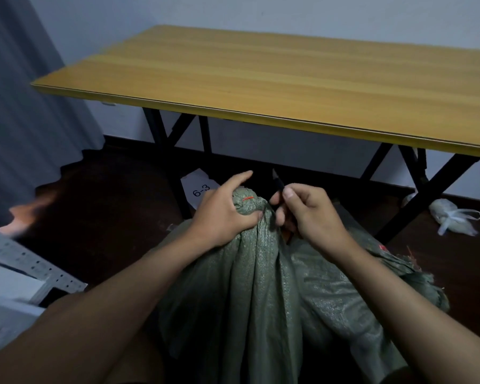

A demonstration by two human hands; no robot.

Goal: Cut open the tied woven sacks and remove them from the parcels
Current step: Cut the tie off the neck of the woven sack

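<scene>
With the left hand [222, 210] clenching the green woven sack's [261, 286] neck and the right hand [305, 210] gripping a dark-handled cutter [278, 182], a slip could nick the fingers.

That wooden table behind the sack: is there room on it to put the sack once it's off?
Yes. The whole visible top of the table is bare, wall to front edge. The floor is more crowded: the green sack in front, a labelled paper and a white plastic bag near the table legs.
</scene>
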